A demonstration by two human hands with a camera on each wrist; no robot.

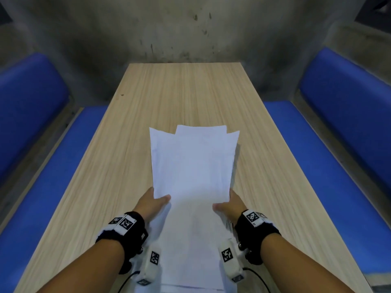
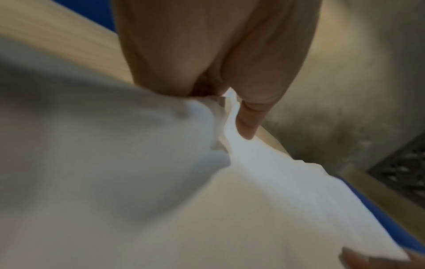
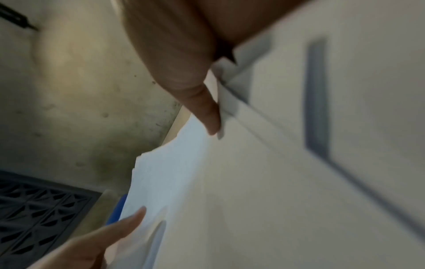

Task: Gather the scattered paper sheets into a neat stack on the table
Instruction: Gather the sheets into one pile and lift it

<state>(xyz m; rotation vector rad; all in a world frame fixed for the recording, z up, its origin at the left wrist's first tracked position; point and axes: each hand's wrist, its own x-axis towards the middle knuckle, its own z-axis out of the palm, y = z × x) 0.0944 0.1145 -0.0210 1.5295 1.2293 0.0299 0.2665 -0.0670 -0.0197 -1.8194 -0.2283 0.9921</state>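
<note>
A long light-wood bench (image 1: 165,98) is running away from the camera toward a stained grey concrete wall (image 1: 169,28), with blue padded seats (image 1: 330,144) lining both sides of the narrow booth.

Both hands are gripping a loose bundle of white paper sheets (image 1: 192,161) over the near half of the bench. The bundle's long axis is lying along the length of the bench, its far end pointing at the wall, where three uneven sheet tops are fanning out of line. The near end is running down between the forearms to the bottom of the head view; whether the sheets are touching the bench cannot be told.

The left hand (image 1: 151,205) is pinching the left edge, thumb on top, and the right hand (image 1: 229,206) is pinching the right edge the same way. Black wrist straps carrying square coded markers (image 1: 124,223) are showing only in the head view.

The left wrist view is showing what the head view hides: the fingers (image 2: 248,118) of the left hand (image 2: 207,54) are pressing under the crumpled edge of the sheets (image 2: 264,163). The right wrist view is showing the right hand (image 3: 174,63) with fingers (image 3: 207,112) together, clamped along the sheets' (image 3: 264,182) edge, the left hand's fingertips (image 3: 128,222) reaching in from the far side, and a dark patterned grille (image 3: 36,203) set low in the wall.
</note>
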